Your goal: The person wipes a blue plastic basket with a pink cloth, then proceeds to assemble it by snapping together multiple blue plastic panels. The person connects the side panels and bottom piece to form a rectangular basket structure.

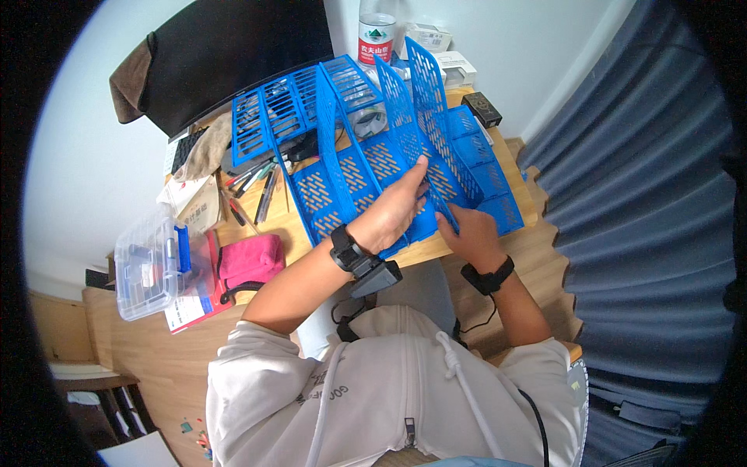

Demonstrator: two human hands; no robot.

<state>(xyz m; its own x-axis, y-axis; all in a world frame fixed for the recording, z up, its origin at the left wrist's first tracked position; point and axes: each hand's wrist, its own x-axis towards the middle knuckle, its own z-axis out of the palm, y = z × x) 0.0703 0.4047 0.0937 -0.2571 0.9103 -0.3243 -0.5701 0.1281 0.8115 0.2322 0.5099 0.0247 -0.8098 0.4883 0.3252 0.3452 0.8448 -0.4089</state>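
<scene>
A blue plastic file rack (350, 167) with slotted walls stands on the wooden desk before me. Several upright dividers split it into bays. My left hand (392, 213) reaches in among them, its thumb against a perforated divider panel (402, 119) and its fingers partly hidden. Lower down, my right hand (474, 233) pinches the front end of that same panel between thumb and fingers. Just to the right of it leans another tall divider (432, 93). At the rack's right side lies a blue panel with shallow sections (493, 175).
Left of the rack are loose pens (265, 192), a pink pouch (254, 258) and a clear plastic box (146, 271) near the desk's edge. Behind stand a monitor (233, 58), a water bottle (375, 41) and a small black box (482, 109). A blue curtain (630, 204) hangs at right.
</scene>
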